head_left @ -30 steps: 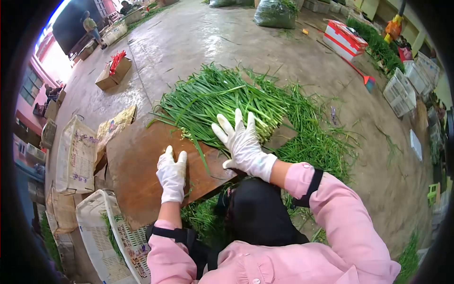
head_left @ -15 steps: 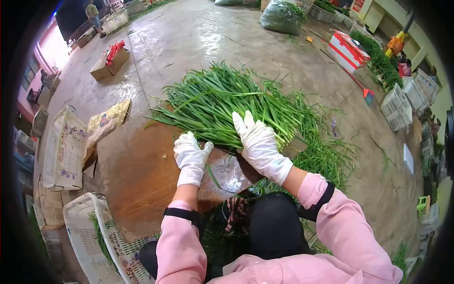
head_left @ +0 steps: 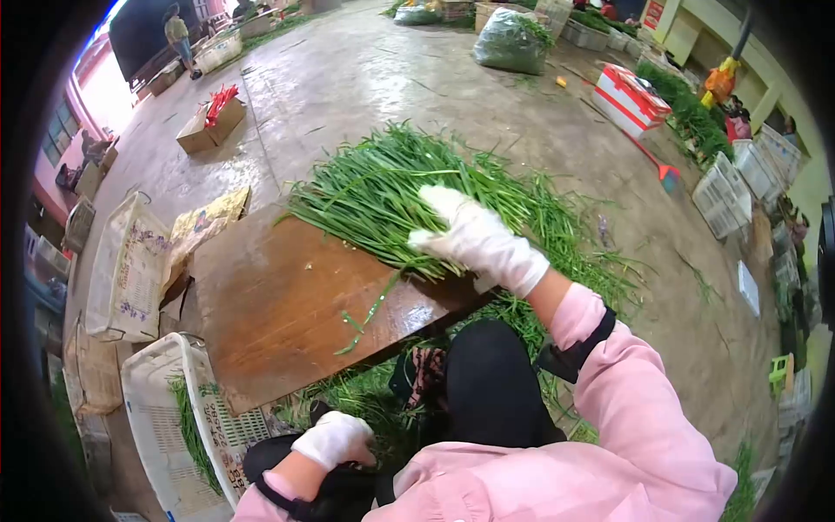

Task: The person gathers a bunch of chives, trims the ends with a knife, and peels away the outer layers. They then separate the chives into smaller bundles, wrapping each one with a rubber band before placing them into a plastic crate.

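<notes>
A big heap of garlic chives (head_left: 383, 187) lies across the far right part of a brown wooden board (head_left: 287, 300). My right hand (head_left: 474, 230), in a white glove, grips the near side of the heap, with the thumb toward the stems. Down by my left thigh, below the board's near edge, is my gloved left hand (head_left: 335, 439). Its fingers are curled, and whatever they hold is hidden. A few loose leaves (head_left: 370, 317) lie on the board between my hands.
White plastic crates (head_left: 156, 391) stand to the left, one with some greens inside. More cut greens (head_left: 600, 270) are strewn at the board's right. Farther off are a carton with red ties (head_left: 209, 126), a red-and-white box (head_left: 632, 100) and a stuffed plastic bag (head_left: 511, 42).
My left hand has left the chives and dropped down to my left thigh. My right hand stays on the heap, shifted slightly left. Loose leaves now show on the board.
</notes>
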`<state>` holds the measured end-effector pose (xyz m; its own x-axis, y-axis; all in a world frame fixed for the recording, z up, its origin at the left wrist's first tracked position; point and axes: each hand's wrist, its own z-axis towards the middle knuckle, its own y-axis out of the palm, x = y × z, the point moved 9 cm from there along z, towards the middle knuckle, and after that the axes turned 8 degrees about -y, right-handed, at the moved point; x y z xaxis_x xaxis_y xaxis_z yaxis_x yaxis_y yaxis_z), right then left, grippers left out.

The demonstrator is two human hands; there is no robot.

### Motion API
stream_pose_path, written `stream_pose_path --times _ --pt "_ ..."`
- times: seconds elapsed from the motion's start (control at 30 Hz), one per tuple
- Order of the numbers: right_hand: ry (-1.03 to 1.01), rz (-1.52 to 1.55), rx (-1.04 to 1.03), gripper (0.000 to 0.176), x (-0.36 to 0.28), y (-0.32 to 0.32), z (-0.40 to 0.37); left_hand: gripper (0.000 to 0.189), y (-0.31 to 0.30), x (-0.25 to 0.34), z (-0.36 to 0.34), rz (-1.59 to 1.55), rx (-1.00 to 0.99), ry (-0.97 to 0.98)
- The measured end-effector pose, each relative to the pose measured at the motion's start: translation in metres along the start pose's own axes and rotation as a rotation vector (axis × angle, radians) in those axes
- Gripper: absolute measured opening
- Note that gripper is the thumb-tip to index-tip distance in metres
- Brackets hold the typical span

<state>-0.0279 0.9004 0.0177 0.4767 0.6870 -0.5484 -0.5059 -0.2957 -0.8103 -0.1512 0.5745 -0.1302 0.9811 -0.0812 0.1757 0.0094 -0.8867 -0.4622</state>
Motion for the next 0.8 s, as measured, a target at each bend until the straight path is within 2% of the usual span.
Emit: stream_pose_path --times 0.03,0.07,0.13,0.17,0.2,0.27,0.33,0.37,0.4,0.47,0.53,0.6,0.63,0.73,0.8 --pt "-0.026 0.103 0.179 0.075 0.024 -0.021 0.004 0.047 0.000 -0.015 -0.001 0.059 0.145 -0.054" --pt "0.037 0.002 0.354 0.060 0.038 -0.045 -0.005 0.046 -0.027 -0.014 -0.032 -0.076 0.318 -0.077" --pt "0.218 -0.327 0.166 0.050 0.050 -0.060 -0.015 0.042 -0.047 -0.029 -0.054 -0.208 0.671 -0.116" --pt "0.218 -0.316 0.124 0.047 0.044 -0.052 -0.022 0.038 -0.052 -0.031 -0.061 -0.252 0.762 -0.108" --pt "0.300 -0.314 0.026 0.059 0.043 -0.034 -0.025 0.039 -0.060 -0.030 -0.066 -0.316 0.731 -0.176" --pt "0.287 -0.458 -0.044 0.096 0.021 -0.004 -0.035 0.038 -0.066 -0.033 -0.065 -0.541 0.897 -0.089" --pt "0.337 -0.576 -0.183 0.126 0.019 0.021 -0.030 0.039 -0.067 -0.038 -0.055 -0.895 0.840 -0.102" --pt "0.398 -0.563 -0.171 0.133 0.021 0.025 -0.031 0.037 -0.076 -0.034 -0.061 -0.815 0.885 -0.072" --pt "0.394 -0.565 -0.167 0.133 0.017 0.029 -0.029 0.037 -0.075 -0.040 -0.057 -0.815 0.891 -0.072" --pt "0.539 -0.638 -0.265 0.138 0.021 0.036 -0.036 0.034 -0.073 -0.052 -0.044 -0.998 0.876 0.051" --pt "0.540 -0.650 -0.176 0.143 0.036 0.043 -0.035 0.032 -0.081 -0.054 -0.051 -1.036 0.880 0.063" --pt "0.515 -0.729 -0.110 0.114 0.061 0.054 -0.028 0.030 -0.078 -0.065 -0.034 -1.282 0.832 0.156" --pt "0.542 -0.683 -0.085 0.085 0.070 0.051 -0.026 0.030 -0.079 -0.068 -0.030 -1.300 0.840 0.133" --pt "0.548 -0.562 -0.010 0.076 0.084 0.044 -0.028 0.029 -0.090 -0.061 -0.030 -1.203 0.805 0.121" --pt "0.509 -0.631 -0.020 0.076 0.084 0.044 -0.028 0.029 -0.090 -0.065 -0.019 -1.227 0.803 0.173"
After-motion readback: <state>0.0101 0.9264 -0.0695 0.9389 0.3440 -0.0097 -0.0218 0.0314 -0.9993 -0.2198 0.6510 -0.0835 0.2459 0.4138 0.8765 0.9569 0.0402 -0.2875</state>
